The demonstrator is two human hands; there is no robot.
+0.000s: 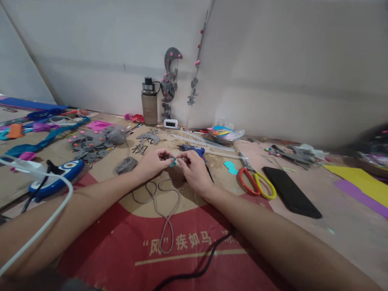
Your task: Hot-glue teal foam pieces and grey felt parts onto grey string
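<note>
Small teal piece (173, 162): pinched in the left hand (154, 163), between both hands | right hand (194, 169): fingertips just beside it, grip unclear | long axis: too small to tell | gray cord (167, 219): looped on cardboard (121, 242), nearer the person.

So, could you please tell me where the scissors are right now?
In the head view, the scissors lie to the right of the right hand, between the turquoise scrap and the black phone.
</note>
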